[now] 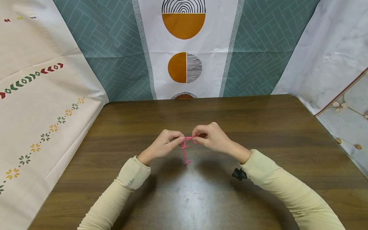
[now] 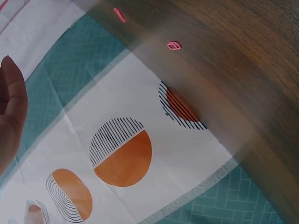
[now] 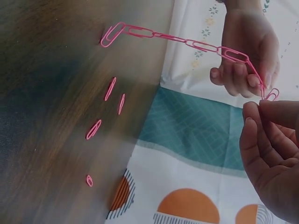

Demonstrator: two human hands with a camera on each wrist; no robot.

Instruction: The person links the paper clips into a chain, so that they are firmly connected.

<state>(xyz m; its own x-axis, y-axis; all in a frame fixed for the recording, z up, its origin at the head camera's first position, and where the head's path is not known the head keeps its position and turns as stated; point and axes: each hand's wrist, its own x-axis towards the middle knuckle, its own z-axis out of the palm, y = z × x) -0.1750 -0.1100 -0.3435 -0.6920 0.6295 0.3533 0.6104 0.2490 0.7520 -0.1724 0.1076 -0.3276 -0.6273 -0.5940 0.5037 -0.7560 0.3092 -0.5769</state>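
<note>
Both hands meet over the middle of the table. A chain of pink paper clips [image 3: 201, 45] dangles below the left hand [image 1: 167, 142], which pinches its upper end between thumb and fingers. The right hand [image 1: 212, 137] pinches a pink paper clip [image 3: 271, 94] at that same end; in the right wrist view its thumb and fingertips come together there. Whether this clip is hooked to the chain is too small to tell. The lower end of the chain is bent near the tabletop. In the left wrist view, only part of a hand [image 2: 14, 98] shows at the edge.
Several loose pink paper clips [image 3: 93, 129] lie on the brown wooden table [image 1: 244, 115] beyond and beneath the hands. A small black device [image 1: 239, 174] sits under the right sleeve. Patterned cloths [image 1: 120, 57] hang behind the table and along its sides.
</note>
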